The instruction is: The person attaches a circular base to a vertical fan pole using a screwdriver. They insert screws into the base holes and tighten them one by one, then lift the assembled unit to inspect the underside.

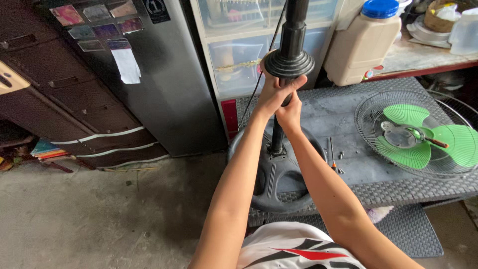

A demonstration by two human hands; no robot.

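A black fan stand pole (pixel 277 137) rises from a round black base (pixel 279 179) that rests on the edge of a dark woven table (pixel 348 164). Both hands clasp the pole just under its wide black collar (pixel 289 64). My left hand (pixel 275 89) wraps the pole from the left. My right hand (pixel 290 112) grips it slightly lower on the right. A black cord (pixel 259 82) hangs beside the pole.
A wire fan guard (pixel 368 127) with green blades (pixel 406 154) lies on the table's right part. A screwdriver (pixel 332 154) and small screws (pixel 341 155) lie near the base. A grey refrigerator (pixel 164 84), a plastic drawer unit (pixel 239 50) and a large beige jug (pixel 361 47) stand behind.
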